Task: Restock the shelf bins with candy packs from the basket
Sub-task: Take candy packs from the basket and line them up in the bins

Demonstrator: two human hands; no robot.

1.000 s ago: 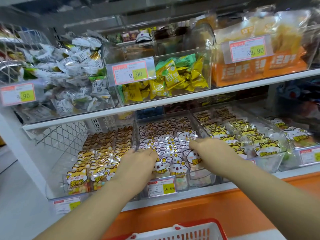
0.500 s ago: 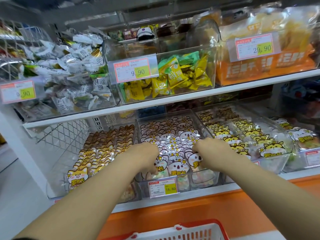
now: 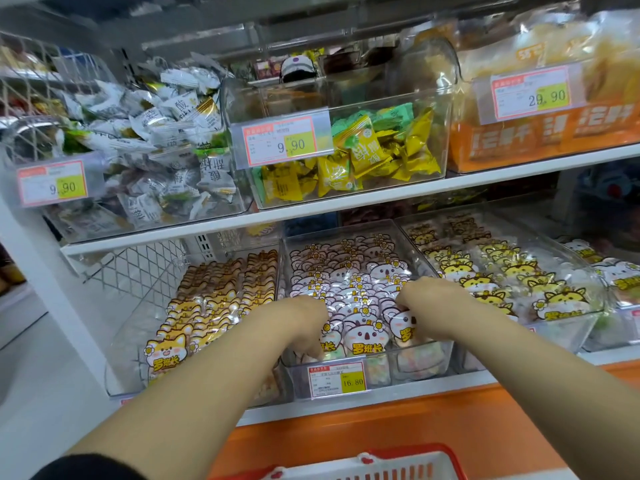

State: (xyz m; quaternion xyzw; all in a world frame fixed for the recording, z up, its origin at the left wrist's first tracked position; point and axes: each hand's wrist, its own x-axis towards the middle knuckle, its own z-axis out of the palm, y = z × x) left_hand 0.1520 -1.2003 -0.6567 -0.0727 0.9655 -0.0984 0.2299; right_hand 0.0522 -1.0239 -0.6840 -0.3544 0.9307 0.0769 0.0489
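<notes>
Both hands are in the middle bin [image 3: 407,234] on the lower shelf [image 3: 433,382], among its koala packs [image 3: 364,336], which stand in rows and fill the bin. Left hand [image 3: 304,323] is at the front left, knuckles bent, fingers sunk between packs; whether it grips cannot be told. Right hand [image 3: 427,299] is at the front right, fingers curled over the top edges of the front packs. A price tag [image 3: 337,379] marked 16.80 is on the bin front. The red basket [image 3: 381,467] sits below, at the frame's bottom edge, contents unseen.
</notes>
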